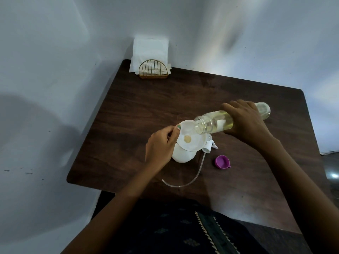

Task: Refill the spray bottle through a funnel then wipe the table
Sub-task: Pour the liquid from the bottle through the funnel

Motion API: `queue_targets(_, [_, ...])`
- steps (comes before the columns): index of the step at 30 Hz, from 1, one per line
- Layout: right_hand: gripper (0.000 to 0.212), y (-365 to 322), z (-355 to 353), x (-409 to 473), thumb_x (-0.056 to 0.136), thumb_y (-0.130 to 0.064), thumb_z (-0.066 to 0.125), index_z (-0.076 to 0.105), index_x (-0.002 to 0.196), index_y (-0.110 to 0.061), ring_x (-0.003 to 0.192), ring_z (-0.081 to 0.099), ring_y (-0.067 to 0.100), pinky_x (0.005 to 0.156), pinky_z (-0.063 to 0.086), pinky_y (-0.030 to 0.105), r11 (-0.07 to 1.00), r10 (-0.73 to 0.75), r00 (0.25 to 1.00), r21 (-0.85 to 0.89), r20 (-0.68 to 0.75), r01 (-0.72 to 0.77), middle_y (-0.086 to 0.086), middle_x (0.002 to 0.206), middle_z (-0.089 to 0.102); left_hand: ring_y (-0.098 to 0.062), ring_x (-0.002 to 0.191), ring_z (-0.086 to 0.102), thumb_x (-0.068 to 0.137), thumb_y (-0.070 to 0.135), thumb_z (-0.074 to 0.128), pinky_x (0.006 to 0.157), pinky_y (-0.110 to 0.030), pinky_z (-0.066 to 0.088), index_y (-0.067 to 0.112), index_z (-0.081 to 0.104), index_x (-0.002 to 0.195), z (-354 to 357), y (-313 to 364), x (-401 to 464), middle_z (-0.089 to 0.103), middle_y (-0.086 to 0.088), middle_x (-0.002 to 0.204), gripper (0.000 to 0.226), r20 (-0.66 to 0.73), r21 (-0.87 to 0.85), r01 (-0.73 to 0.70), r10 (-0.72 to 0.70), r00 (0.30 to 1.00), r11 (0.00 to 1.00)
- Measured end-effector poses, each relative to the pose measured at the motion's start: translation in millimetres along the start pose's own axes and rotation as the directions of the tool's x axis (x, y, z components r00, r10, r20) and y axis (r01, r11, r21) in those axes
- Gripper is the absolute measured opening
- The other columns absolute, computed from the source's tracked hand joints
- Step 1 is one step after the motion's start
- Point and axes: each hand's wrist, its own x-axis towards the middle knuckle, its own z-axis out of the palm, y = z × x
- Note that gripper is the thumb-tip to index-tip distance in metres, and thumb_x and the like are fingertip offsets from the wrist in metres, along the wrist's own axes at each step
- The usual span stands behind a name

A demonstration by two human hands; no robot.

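A: White plastic spray bottle (183, 155), one, upright near the middle of the table (128, 110), somewhat toward the near edge. One translucent funnel (190, 137) sits in its neck, tilted slightly; a small yellowish pool shows at the funnel's throat.

B: Hands?

A: Left hand (161, 143) has fingers curled, thumb and forefinger pinching the funnel's left rim; the palm lies against the spray bottle's left side. Right hand (245, 120) is wrapped around one clear bottle (220, 122), held nearly level, its open mouth over the funnel's right rim. Pale yellow liquid lies along the lower side of the clear bottle. Whether liquid is crossing the mouth, cannot tell.

B: Surroundings?

A: One white spray head (211, 144) lies on the table just right of the spray bottle, partly hidden under the funnel rim. Its clear dip tube (190, 178) curves away toward the near edge. One purple cap (222, 162) rests open side up, right of the tube and near the spray head, not touching it.

B: Further out?

A: One gold wire holder (153, 69) at the far left corner, with a stack of white napkins (149, 50) standing in it against the wall (55, 52). Napkin count cannot be told.

B: Obstructions?

A: Right forearm crosses above the table's right half; left forearm crosses the near edge. Dark patterned clothing (183, 231) shows below the near edge.
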Motion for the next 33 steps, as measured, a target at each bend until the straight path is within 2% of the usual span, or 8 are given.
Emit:
queue_targets(5, [0.053,0.3,0.1,0.2,0.054,-0.018,0.085,0.059,0.099,-0.011,0.083,0.056,0.033,0.078,0.040,0.042,1.000,0.001,1.000,-0.002,-0.004,-0.001,0.010,0.089,0.063,-0.015,0.065,0.064,0.098,0.043,0.043,0.055,-0.033,0.041,0.031,0.049,0.062,0.8,-0.6,-0.2,0.054,0.005,0.055,0.039,-0.010,0.002,0.008,-0.008,1.000,1.000])
queue_targets(17, [0.054,0.8,-0.4,0.7,0.053,-0.019,0.086,0.060,0.099,-0.009,0.081,0.057,0.034,0.076,0.041,0.042,1.000,-0.011,1.000,-0.010,-0.011,0.011,0.011,0.089,0.064,-0.015,0.067,0.064,0.099,0.043,0.043,0.056,-0.035,0.044,0.032,0.048,0.061,0.2,-0.4,-1.1,0.054,0.006,0.056,0.040,-0.011,-0.001,0.010,-0.010,1.000,1.000])
queue_targets(30, [0.053,-0.8,0.0,0.5,0.054,-0.019,0.086,0.059,0.098,-0.011,0.081,0.057,0.033,0.076,0.041,0.042,1.000,-0.014,1.000,-0.016,-0.006,0.014,0.010,0.087,0.063,-0.016,0.069,0.065,0.097,0.046,0.043,0.058,-0.038,0.047,0.025,0.063,0.075,-1.0,-0.4,-3.0,0.059,0.005,0.060,0.037,0.005,-0.043,0.026,-0.026,1.000,0.999])
queue_targets(33, [0.053,-0.6,0.5,0.9,0.055,-0.020,0.086,0.059,0.100,-0.011,0.083,0.057,0.034,0.078,0.040,0.042,1.000,-0.011,1.000,-0.020,0.004,0.011,0.010,0.089,0.063,-0.015,0.068,0.065,0.098,0.045,0.043,0.058,-0.038,0.047,0.026,0.061,0.073,-1.1,-0.8,-3.4,0.057,0.006,0.058,0.036,0.009,-0.043,0.028,-0.028,1.000,0.999])
